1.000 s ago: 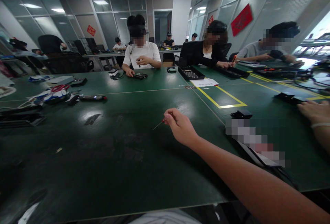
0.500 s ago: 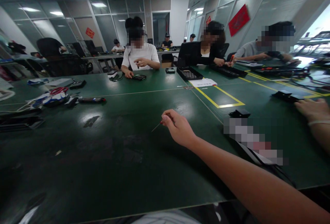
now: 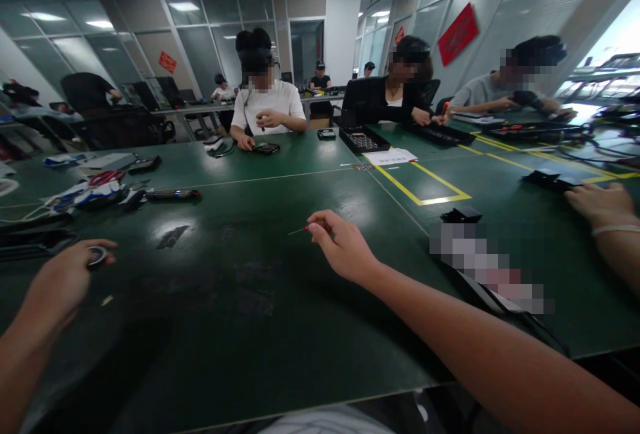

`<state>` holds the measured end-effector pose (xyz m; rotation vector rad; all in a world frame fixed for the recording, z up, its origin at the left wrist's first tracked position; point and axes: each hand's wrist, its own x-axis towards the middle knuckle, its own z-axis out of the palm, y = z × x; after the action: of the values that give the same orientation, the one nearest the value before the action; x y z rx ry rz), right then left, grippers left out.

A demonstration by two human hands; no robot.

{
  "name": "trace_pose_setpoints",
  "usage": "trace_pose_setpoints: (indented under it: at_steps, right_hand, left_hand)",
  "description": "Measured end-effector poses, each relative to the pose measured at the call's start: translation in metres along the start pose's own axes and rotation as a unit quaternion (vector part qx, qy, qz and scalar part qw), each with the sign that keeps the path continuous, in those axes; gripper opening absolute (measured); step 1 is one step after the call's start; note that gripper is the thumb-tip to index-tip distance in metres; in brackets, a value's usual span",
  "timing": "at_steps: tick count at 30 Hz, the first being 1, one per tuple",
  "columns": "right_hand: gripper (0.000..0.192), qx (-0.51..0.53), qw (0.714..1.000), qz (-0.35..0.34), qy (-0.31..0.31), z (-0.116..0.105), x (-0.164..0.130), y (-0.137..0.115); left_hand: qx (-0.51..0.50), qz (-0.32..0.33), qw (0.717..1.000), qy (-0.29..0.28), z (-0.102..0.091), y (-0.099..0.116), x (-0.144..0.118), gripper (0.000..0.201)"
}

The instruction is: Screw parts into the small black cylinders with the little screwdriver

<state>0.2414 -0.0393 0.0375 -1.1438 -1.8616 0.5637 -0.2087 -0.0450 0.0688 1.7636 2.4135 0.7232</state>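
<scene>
Two hands hover over the green bench [image 3: 250,327]. Right hand [image 3: 345,251] pinches a thin red-handled screwdriver [image 3: 301,229] at its fingertips, tip pointing left for fine control. Left hand [image 3: 60,284] closes around a small dark ring-shaped part [image 3: 97,256], lifted just off the surface.

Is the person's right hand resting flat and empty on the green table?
No, the right hand is raised, pinching a thin red-handled tool between its fingertips.
</scene>
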Motion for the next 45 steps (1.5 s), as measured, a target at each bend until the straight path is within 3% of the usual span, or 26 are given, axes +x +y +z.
trace_pose_setpoints:
  at_steps: [2, 6, 10, 14, 20, 27, 36, 42, 45]
  right_hand:
    - [0.019, -0.005, 1.000, 0.003, 0.006, 0.000, 0.000, -0.001]
    - [0.019, 0.007, 1.000, -0.003, 0.008, 0.000, -0.001, -0.001]
    - [0.019, 0.006, 1.000, -0.017, 0.000, 0.002, -0.001, 0.001]
    - [0.017, -0.012, 1.000, -0.016, 0.005, 0.002, 0.000, 0.000]
    - [0.018, -0.030, 0.999, -0.020, 0.028, -0.002, -0.001, -0.005]
    - [0.012, 0.000, 0.997, -0.024, 0.076, -0.001, -0.001, -0.002]
    - [0.014, 0.028, 0.998, -0.008, 0.056, 0.006, 0.001, 0.006]
    - [0.017, 0.066, 0.991, 0.013, 0.119, 0.004, 0.000, 0.006]
    - [0.017, 0.053, 0.992, 0.009, 0.117, 0.002, 0.000, 0.006]
  left_hand:
    - [-0.077, 0.009, 0.996, -0.047, 0.021, 0.023, 0.010, 0.031]
    - [-0.133, 0.158, 0.970, -0.130, 0.055, 0.094, 0.006, 0.029]
    - [-0.174, 0.171, 0.949, -0.202, 0.085, 0.165, -0.014, 0.032]
    - [-0.173, 0.247, 0.924, -0.234, 0.116, 0.201, -0.034, 0.029]
    - [-0.146, 0.316, 0.914, -0.207, 0.139, 0.195, -0.056, 0.022]
    - [-0.140, 0.275, 0.931, -0.195, 0.153, 0.182, -0.056, 0.028]
    - [-0.186, 0.304, 0.920, -0.164, 0.148, 0.185, -0.055, 0.027]
    - [-0.210, 0.286, 0.924, -0.146, 0.149, 0.183, -0.053, 0.029]
    - [-0.217, 0.279, 0.925, -0.143, 0.149, 0.182, -0.053, 0.030]
